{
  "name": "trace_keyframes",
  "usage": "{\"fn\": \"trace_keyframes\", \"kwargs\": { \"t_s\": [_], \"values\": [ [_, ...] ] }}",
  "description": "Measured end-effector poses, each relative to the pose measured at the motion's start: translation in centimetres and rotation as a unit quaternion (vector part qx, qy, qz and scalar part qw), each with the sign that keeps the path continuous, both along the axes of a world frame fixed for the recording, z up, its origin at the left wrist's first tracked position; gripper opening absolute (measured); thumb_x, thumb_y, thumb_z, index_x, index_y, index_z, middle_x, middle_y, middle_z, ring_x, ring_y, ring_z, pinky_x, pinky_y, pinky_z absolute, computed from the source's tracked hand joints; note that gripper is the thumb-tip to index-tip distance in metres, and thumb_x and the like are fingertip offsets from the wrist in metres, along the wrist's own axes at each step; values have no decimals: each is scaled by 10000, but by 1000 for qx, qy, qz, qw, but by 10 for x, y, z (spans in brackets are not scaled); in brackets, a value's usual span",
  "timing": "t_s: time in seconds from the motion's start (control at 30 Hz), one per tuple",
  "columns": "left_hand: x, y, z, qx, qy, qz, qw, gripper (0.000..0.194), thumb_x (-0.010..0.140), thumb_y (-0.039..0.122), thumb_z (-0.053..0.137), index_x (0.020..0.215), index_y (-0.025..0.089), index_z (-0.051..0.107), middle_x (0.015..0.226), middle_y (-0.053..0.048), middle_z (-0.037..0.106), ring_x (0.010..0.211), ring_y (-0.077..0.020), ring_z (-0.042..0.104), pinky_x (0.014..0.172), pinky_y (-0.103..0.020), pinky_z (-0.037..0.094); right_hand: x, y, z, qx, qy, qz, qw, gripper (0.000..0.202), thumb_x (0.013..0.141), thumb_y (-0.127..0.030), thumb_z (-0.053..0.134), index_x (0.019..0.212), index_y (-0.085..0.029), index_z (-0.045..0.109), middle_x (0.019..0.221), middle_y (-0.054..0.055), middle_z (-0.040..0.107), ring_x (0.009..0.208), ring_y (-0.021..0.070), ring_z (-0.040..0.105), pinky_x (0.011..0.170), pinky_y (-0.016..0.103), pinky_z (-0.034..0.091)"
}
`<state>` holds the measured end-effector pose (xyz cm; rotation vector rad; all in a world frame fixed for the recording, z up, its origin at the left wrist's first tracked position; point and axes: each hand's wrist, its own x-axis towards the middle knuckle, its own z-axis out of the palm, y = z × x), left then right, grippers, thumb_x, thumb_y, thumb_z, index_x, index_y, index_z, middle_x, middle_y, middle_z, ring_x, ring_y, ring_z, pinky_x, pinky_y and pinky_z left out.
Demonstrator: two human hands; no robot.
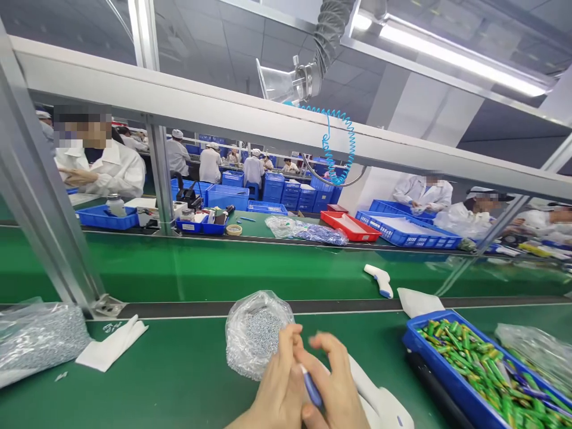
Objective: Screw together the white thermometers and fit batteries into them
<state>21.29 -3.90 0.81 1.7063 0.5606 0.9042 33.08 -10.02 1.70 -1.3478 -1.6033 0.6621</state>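
Beside the bag of screws (257, 333), left hand (277, 387) and right hand (333, 384) together pinch a blue part (311, 390).

- My left hand (279, 387) rises from the bottom edge, fingers curled inward, thumb side pressed against the other grip.
- My right hand (333, 384) sits just beside it, touching, fingertips raised and slightly spread.

I see a white infrared thermometer (379, 280) on the green conveyor belt (201, 268), red tray (351, 225) beyond, folded white cloth (111, 347) near left
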Motion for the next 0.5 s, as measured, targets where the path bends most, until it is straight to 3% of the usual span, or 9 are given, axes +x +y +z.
{"fn": "trace_keyframes", "kwargs": {
  "t_s": [0.07, 0.13, 0.2, 0.3, 0.4, 0.5],
  "values": [
    [5, 7, -3, -52, 23, 2, 998, 732, 830, 663, 46, 1332, 145, 169, 1140, -152, 443, 1050, -239, 458, 927, -418, 338, 16, 5, 3, -28, -48, 24, 998, 539, 793, -652, 545, 1140, -241, 594, 968, 88, 566, 887, 291, 533, 780, 393, 409],
    [8, 16, -6, -63, 60, -3, 996, 679, 866, 611, 109, 1362, 151, 168, 1307, -162, 336, 1215, -244, 344, 1019, -414, 276, 40, 17, 5, -62, -52, 4, 997, 426, 865, -571, 493, 1053, -203, 596, 726, 26, 569, 619, 186, 535, 577, 289, 403],
    [9, 25, -9, -31, 104, 3, 994, 597, 884, 536, 234, 1327, 139, 292, 1343, -153, 339, 1244, -245, 321, 1052, -407, 252, 71, 35, 4, -78, -28, -83, 993, 424, 905, -552, 459, 964, -145, 562, 603, -21, 485, 504, 129, 467, 503, 243, 379],
    [13, 32, -12, 22, 178, -16, 984, 489, 886, 416, 289, 1255, 128, 431, 1271, -148, 471, 1176, -245, 421, 1034, -414, 298, 121, 64, -1, -100, 38, -219, 970, 402, 978, -490, 374, 1037, -119, 516, 705, -4, 505, 547, 111, 500, 529, 242, 446],
    [20, 34, -16, 89, 279, -92, 952, 514, 862, 349, 363, 1334, 146, 377, 1385, -138, 391, 1254, -285, 361, 1053, -470, 264, 159, 77, -4, -137, 67, -267, 952, 308, 982, -398, 434, 1100, -123, 507, 902, 49, 552, 717, 140, 566, 653, 292, 511],
    [29, 38, -26, 225, 349, -179, 892, 626, 764, 334, 552, 1344, 175, 378, 1416, -155, 337, 1207, -416, 373, 944, -613, 308, 189, 69, -1, -167, 28, -294, 941, 230, 946, -310, 530, 1071, -117, 536, 953, 55, 556, 780, 155, 573, 694, 314, 521]
  ]
}}
